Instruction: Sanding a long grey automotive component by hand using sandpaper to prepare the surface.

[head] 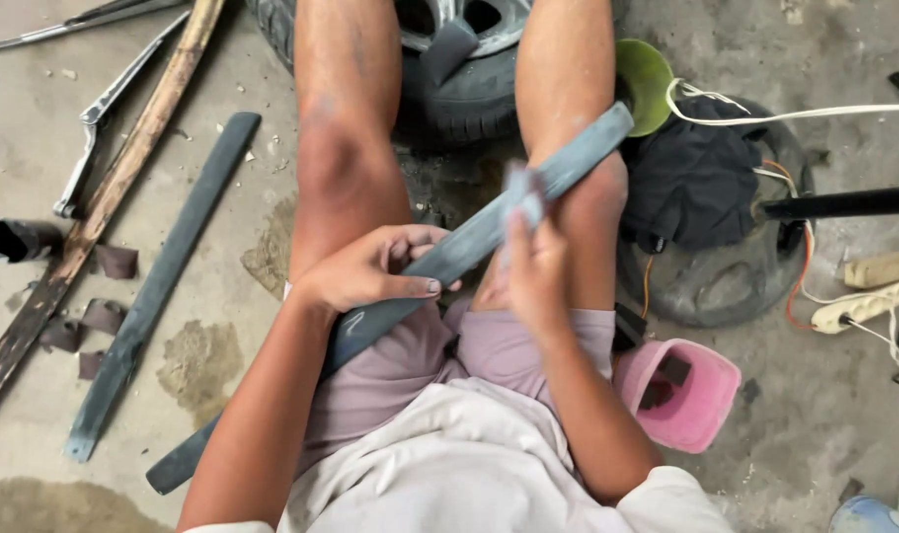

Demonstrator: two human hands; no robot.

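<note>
A long grey rubber strip (568, 163) lies slanted across my lap, running from lower left up past my right knee. My left hand (370, 271) grips the strip near its middle, thumb and fingers wrapped around it. My right hand (533, 271) holds a small grey pad (521, 197) pressed against the strip's upper side. My bare knees frame a car tyre (459, 94) with a metal rim on the concrete floor ahead.
A second grey strip (158, 286) and a wooden stick (104, 197) lie on the floor at left, with small rubber scraps (99, 316) and a metal bar. At right sit a pink tub (681, 390), a green funnel (645, 84), dark cloth, white cable, and a black tube.
</note>
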